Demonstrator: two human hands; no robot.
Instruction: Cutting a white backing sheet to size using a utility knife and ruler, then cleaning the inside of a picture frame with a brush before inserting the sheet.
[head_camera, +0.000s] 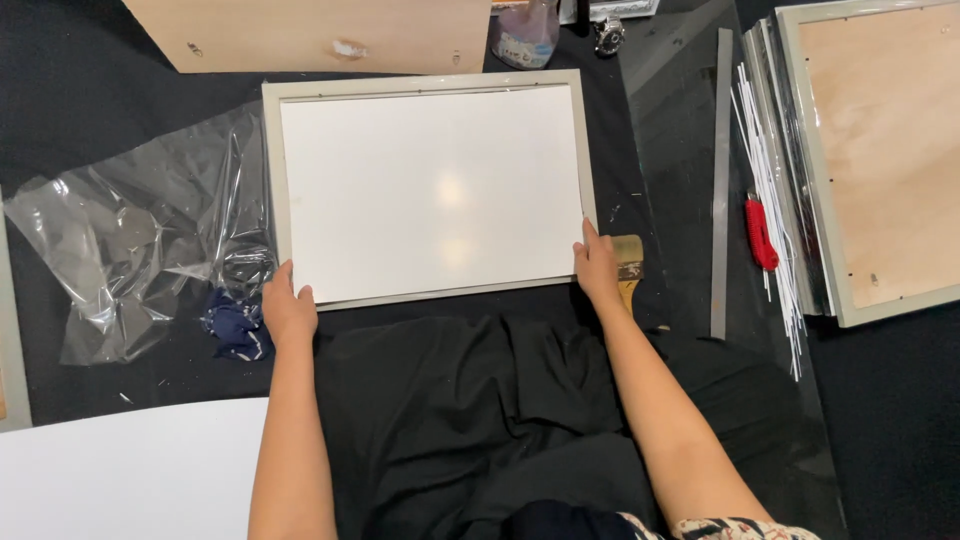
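Note:
A pale grey picture frame (272, 160) lies face down on black cloth in front of me, with a glossy white sheet (430, 190) resting inside it. My left hand (288, 310) grips the frame's near left corner, fingers on the sheet's edge. My right hand (597, 268) holds the near right corner, thumb on the white sheet. Both forearms reach over black fabric (470, 410) on my lap.
Crumpled clear plastic wrap (140, 250) and a dark blue cloth (235, 330) lie left. A paintbrush (630, 262), a metal ruler (720, 180), a red-handled cutter (760, 235), thin white sticks (775, 210) and another frame with a wooden back (880, 150) lie right. A wooden board (310, 30) lies beyond, a white sheet (130, 470) at near left.

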